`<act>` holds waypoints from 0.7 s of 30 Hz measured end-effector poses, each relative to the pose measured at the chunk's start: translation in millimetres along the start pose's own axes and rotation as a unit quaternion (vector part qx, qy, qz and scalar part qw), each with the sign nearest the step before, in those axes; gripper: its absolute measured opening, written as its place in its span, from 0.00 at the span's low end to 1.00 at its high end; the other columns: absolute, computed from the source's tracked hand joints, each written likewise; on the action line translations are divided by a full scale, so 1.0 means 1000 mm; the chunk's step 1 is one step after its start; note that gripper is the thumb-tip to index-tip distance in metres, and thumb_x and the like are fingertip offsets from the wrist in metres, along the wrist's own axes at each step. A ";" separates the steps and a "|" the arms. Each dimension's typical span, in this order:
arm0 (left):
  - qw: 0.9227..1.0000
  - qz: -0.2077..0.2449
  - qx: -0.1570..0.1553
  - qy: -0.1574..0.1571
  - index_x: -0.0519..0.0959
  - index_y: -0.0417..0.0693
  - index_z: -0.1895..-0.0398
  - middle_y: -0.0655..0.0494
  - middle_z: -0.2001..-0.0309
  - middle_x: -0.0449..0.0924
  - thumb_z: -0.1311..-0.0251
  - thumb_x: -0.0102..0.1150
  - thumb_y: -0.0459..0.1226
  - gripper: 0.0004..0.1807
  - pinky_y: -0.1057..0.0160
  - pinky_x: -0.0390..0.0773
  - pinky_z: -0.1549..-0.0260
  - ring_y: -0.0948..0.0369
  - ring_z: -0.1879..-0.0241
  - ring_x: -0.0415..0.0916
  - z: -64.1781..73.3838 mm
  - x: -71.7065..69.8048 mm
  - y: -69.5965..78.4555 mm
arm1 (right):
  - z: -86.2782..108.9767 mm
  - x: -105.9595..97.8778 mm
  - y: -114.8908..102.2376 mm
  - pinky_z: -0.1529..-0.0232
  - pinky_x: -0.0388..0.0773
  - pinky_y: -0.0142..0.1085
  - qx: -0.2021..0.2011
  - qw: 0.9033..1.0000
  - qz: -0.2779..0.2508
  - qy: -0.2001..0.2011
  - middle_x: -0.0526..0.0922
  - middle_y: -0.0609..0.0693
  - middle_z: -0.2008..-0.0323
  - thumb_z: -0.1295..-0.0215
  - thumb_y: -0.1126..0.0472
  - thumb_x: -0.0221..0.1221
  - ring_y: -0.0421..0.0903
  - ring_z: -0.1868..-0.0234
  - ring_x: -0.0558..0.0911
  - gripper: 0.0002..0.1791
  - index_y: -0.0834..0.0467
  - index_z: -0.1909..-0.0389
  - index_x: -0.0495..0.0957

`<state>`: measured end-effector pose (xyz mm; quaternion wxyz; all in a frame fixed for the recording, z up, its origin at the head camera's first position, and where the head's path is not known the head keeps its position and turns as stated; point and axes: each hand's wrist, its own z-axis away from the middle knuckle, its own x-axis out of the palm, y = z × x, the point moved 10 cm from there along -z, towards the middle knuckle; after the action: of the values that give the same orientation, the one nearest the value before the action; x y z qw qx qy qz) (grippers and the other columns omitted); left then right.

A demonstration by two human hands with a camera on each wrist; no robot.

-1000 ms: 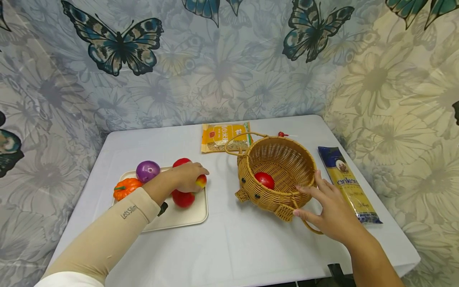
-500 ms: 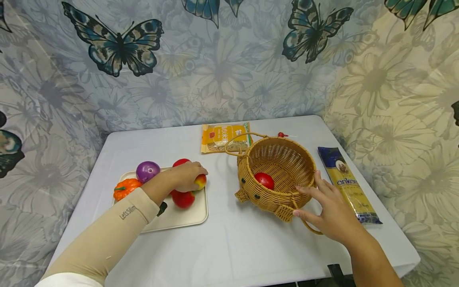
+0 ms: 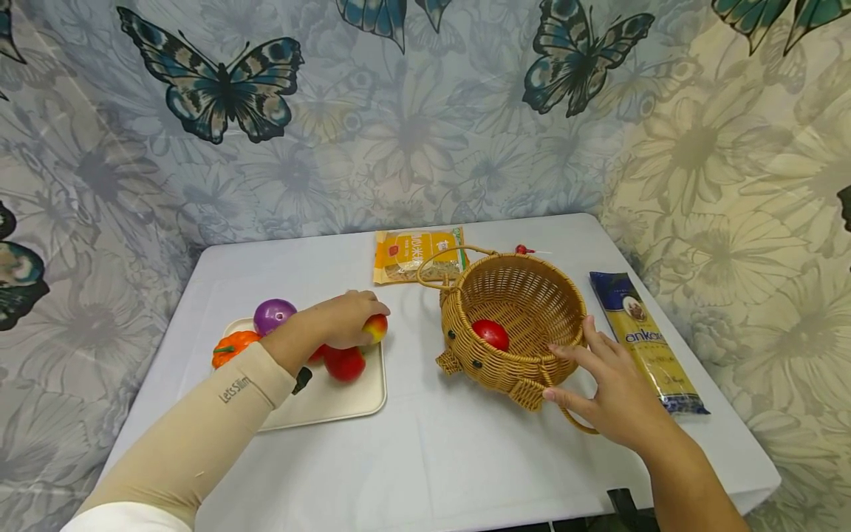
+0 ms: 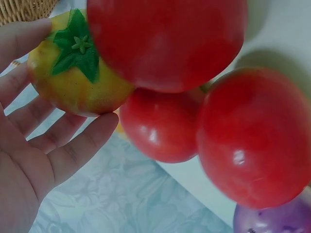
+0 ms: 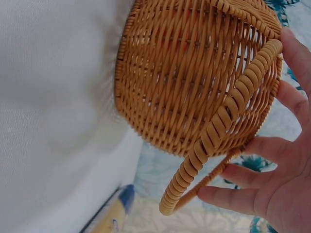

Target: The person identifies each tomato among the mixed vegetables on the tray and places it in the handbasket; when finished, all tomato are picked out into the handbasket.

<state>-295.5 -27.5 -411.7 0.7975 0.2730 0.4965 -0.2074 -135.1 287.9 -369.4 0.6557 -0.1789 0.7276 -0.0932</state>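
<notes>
My left hand (image 3: 342, 318) grips a yellow-and-red round fruit with a green leafy top (image 4: 73, 82), over the right side of the cream tray (image 3: 346, 414). Thumb and fingertips lie around the fruit's sides. Close beside it are several glossy red round fruits (image 4: 257, 131), one of them (image 3: 344, 364) just in front of the hand. On the right, a wicker basket (image 3: 508, 366) with a face on its side holds one red fruit (image 3: 490, 335). My right hand (image 3: 614, 384) touches the basket's rim with spread, nearly straight fingers, the thumb by the handle's base (image 5: 272, 46).
A purple round vegetable (image 3: 272, 316) and an orange pumpkin (image 3: 233, 347) lie at the tray's left. Behind the basket are a yellow grain packet (image 3: 415, 255) and a small red item (image 3: 523, 249). A blue-and-gold packet (image 3: 641, 340) lies right of it.
My left hand has risen slightly with the yellow-and-red fruit. The red fruit in front has shifted a little, and the one behind is now hidden. The right hand and basket stay put.
</notes>
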 end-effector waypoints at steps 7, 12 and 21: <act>1.000 0.012 -0.006 0.007 0.74 0.54 0.30 0.50 0.37 0.74 0.35 0.67 0.41 0.29 0.49 0.78 0.40 0.52 0.42 0.71 0.000 -0.012 0.003 | 0.000 0.000 0.000 0.46 0.60 0.82 0.000 1.000 -0.006 0.002 0.46 0.65 0.20 0.45 0.36 0.72 0.77 0.28 0.60 0.36 0.44 0.36 0.79; 1.000 0.009 0.001 0.011 0.74 0.54 0.29 0.49 0.35 0.73 0.35 0.67 0.41 0.30 0.50 0.78 0.40 0.51 0.40 0.70 0.001 -0.020 0.007 | 0.000 0.001 0.001 0.45 0.58 0.82 0.001 1.000 -0.013 -0.003 0.44 0.65 0.19 0.45 0.36 0.72 0.78 0.28 0.58 0.36 0.44 0.35 0.79; 0.999 -0.006 0.027 0.034 0.74 0.51 0.29 0.49 0.36 0.73 0.33 0.64 0.40 0.28 0.52 0.77 0.40 0.50 0.41 0.70 0.002 -0.041 0.021 | 0.000 0.001 0.002 0.45 0.58 0.83 0.005 1.000 -0.015 -0.008 0.43 0.64 0.19 0.44 0.36 0.71 0.78 0.28 0.58 0.36 0.44 0.35 0.79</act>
<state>-298.8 -9.8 -369.5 0.7713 0.2984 0.5192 -0.2157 -134.9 289.2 -371.4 0.6607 -0.1875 0.7192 -0.1052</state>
